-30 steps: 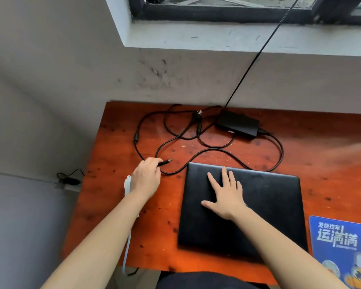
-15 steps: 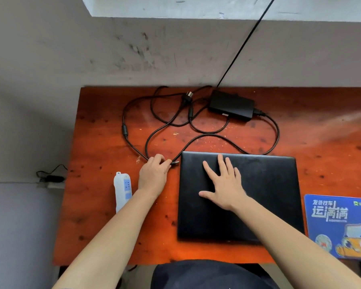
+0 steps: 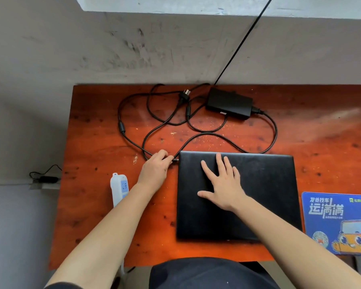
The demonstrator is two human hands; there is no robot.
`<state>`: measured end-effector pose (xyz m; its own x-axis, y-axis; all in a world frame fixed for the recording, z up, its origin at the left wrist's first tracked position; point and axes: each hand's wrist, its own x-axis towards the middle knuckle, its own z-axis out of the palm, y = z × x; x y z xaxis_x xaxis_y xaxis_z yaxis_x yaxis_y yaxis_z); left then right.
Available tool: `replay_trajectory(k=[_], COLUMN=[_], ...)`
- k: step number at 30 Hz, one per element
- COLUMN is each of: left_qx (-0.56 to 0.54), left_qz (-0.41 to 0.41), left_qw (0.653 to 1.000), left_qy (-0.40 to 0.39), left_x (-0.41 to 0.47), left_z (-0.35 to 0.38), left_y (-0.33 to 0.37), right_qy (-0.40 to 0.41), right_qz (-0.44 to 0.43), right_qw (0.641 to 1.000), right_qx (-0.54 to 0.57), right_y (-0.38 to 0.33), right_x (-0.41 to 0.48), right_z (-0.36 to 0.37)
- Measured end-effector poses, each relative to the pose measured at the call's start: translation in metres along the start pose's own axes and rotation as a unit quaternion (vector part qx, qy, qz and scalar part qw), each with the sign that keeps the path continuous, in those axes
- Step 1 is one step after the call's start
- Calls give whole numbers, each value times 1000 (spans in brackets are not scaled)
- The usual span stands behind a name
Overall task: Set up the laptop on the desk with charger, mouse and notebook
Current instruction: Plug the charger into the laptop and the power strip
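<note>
Closed black matte laptop (image 3: 236,195) is laid flat on the worn orange-red wooden counter (image 3: 96,147). The right hand (image 3: 222,184) is spread flat on its lid, grip wide, nothing held. The thin black charger plug (image 3: 175,160) is pinched in the left hand (image 3: 155,168), grip narrow, its tip touching the laptop's far-left corner. The black rectangular charger brick (image 3: 229,103) is seen near the wall, cable looped. A white power strip (image 3: 119,188) lies left. A blue mouse pad (image 3: 336,222) (printed "运满满", smaller text "发货找车") lies right.
</note>
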<state>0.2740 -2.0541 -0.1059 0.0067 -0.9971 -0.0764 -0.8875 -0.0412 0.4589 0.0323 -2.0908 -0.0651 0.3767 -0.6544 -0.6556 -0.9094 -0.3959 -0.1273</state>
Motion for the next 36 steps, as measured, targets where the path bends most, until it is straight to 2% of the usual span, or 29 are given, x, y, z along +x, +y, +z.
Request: replay_trajectory(k=[6, 12, 20, 28, 36], left_qx=[26, 26, 4, 47, 45], left_qz=[53, 42, -4, 82, 67], left_qw=[998, 998, 1000, 994, 994], left_qy=[-21, -44, -23, -50, -74], left_x=[8, 10, 4, 15, 15], left_z=[-2, -4, -19, -19, -18], left_y=[-3, 0, -6, -3, 1], right_qy=[3, -1, -6, -8, -14], right_qz=[1, 0, 1, -5, -6], right_qw=[1000, 1000, 1000, 1000, 1000], right_qx=[0, -1, 2, -10, -9], right_y=[1, 3, 1, 5, 4], right_x=[1, 3, 3, 6, 4], right_z=[1, 3, -1, 6, 4])
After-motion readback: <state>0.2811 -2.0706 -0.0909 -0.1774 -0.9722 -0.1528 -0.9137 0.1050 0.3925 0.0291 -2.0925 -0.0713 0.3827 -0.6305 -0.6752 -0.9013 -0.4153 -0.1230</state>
